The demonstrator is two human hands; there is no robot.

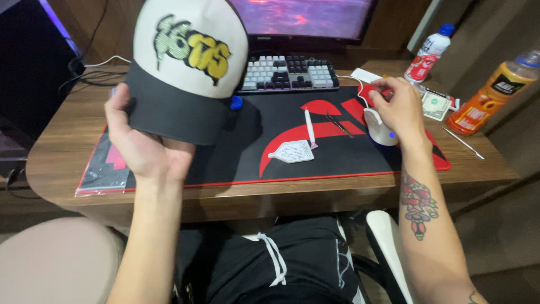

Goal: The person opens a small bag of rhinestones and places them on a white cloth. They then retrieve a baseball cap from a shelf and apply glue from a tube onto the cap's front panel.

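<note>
- The left hand grips the dark brim of one cream and black cap, raised over the counter's far left.
- The right hand lies curled upon one white computer mouse, on the right.
- Two drink bottles: one orange, one white, far right.
- One grey keyboard, far.

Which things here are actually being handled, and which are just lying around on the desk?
In hand: cap held by the left hand; white mouse under the right hand.

Lying about: keyboard, two bottles, banknote, white tray, pen.
</note>
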